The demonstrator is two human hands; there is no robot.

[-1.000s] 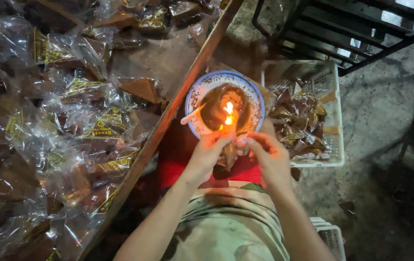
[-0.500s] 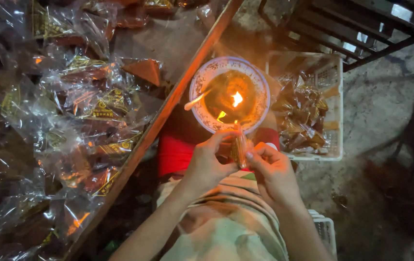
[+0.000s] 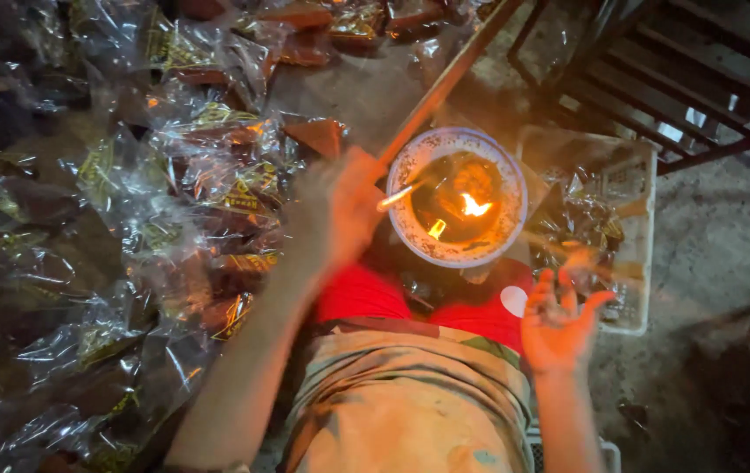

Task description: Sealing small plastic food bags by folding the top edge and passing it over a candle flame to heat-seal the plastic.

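Reaching left hand (image 3: 340,206), blurred, grip unclear, beside bowl (image 3: 405,236) with flame (image 3: 475,207); right hand (image 3: 559,320) open, palm up, empty, near white crate (image 3: 642,263); wrapped packets (image 3: 217,166) spread at left.

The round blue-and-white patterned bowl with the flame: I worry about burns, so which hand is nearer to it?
Left. The left hand is blurred, right beside the round blue-and-white patterned bowl's left rim; the right hand is open, palm up, lower right, apart from it.

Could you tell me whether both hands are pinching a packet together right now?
No, the left hand is out by the wrapped packets, while the right hand is open, apart.
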